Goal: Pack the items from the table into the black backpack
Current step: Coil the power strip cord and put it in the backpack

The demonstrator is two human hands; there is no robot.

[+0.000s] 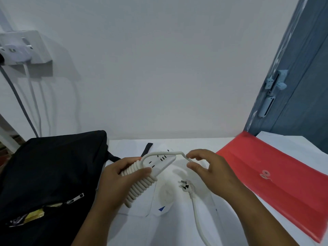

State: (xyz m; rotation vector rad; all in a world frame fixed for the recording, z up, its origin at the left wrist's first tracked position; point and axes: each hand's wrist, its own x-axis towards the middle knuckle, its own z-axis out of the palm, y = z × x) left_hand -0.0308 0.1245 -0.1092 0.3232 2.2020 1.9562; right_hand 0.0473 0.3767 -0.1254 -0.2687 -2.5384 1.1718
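- The white power strip [160,163] is held above the white table [177,228], its cord [140,185] coiled many times round its near end.
- The left hand [115,181] grips the strip over the coils.
- The right hand [211,171] pinches the loose cord between thumb and forefinger; the rest trails down to the plug [185,185], which seems to lie on the table.
- The black backpack [49,174] lies to the left, its zip partly open on something yellow.
- A red envelope folder [276,180] lies to the right.
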